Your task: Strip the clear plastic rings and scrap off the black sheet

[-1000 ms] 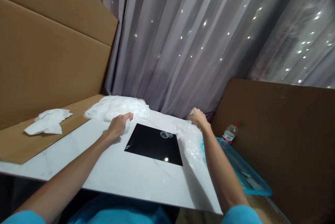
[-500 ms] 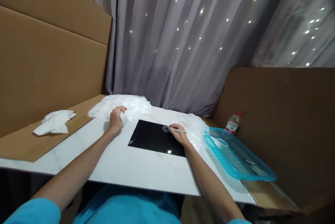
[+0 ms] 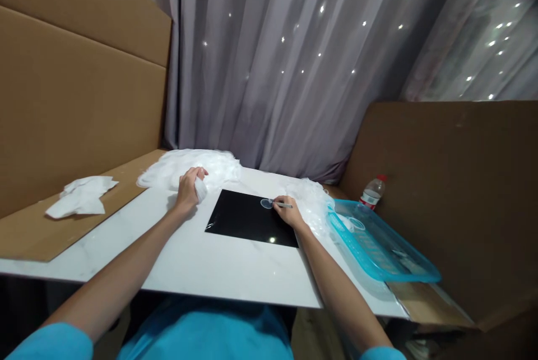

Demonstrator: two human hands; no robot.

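On the black sheet (image 3: 247,217) lies a thin, clear round piece with a whitish rim (image 3: 266,203). My right hand (image 3: 289,211) is closed around a slim pale pen-like tool (image 3: 286,205), its tip at the right edge of the round piece. To the left of the sheet, my left hand (image 3: 189,187) curls around a soft white bundle (image 3: 200,189), whose kind I cannot make out. Just behind that hand spreads a large heap of thin white pieces (image 3: 218,166). A second heap of clear-white pieces (image 3: 311,203) sits beyond my right hand.
A blue translucent tray (image 3: 378,273) stands on the right with a few white pieces inside. Behind it is a bottle with a red cap (image 3: 373,192). Crumpled white tissue (image 3: 84,197) lies on cardboard at left. Cardboard walls (image 3: 84,68) flank the white table (image 3: 235,270).
The tool in my right hand has turned to lie flatter, its tip still near the round piece's right side. My left hand stays almost in place. The whole view has shifted slightly.
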